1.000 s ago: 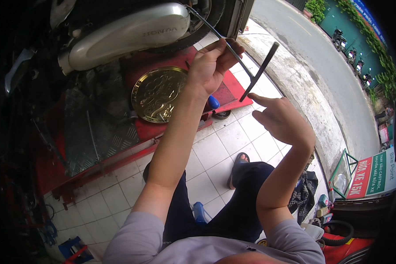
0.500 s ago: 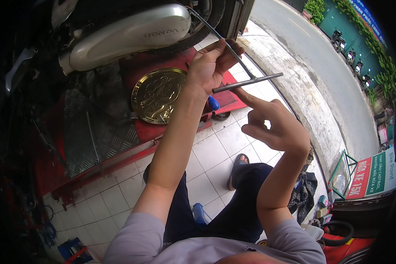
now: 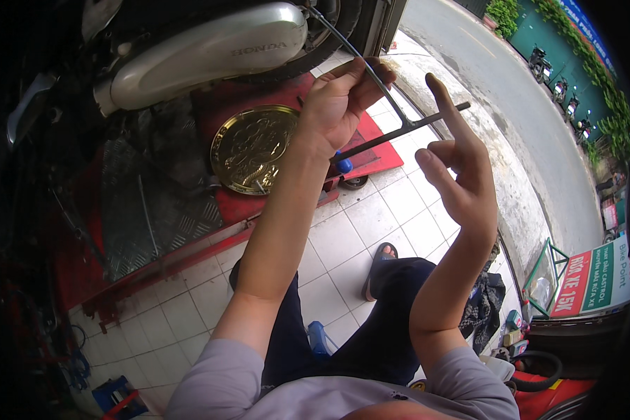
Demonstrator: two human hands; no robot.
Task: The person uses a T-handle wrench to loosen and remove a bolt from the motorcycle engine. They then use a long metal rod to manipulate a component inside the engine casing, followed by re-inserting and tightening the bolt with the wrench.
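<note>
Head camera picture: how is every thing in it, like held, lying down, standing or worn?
Long grey metal T-shaped tool, held, far end up by the black-tyred wheel
Bare left hand, curled around the tool's shaft
Bare right hand, holding nothing, index finger stretched out at the crossbar, touch unclear
Round shiny gold metal tray, lying on the red metal platform
Dark open-toed sandal, worn
Dark motorbikes across the road, standing in a row

Left hand (image 3: pixel 332 108) holds T-wrench (image 3: pixel 403 117); right hand (image 3: pixel 467 168) at crossbar (image 3: pixel 374 144)

free room over white tiles (image 3: pixel 350 231), t-handle wrench (image 3: pixel 407 127) in the way beyond
</note>
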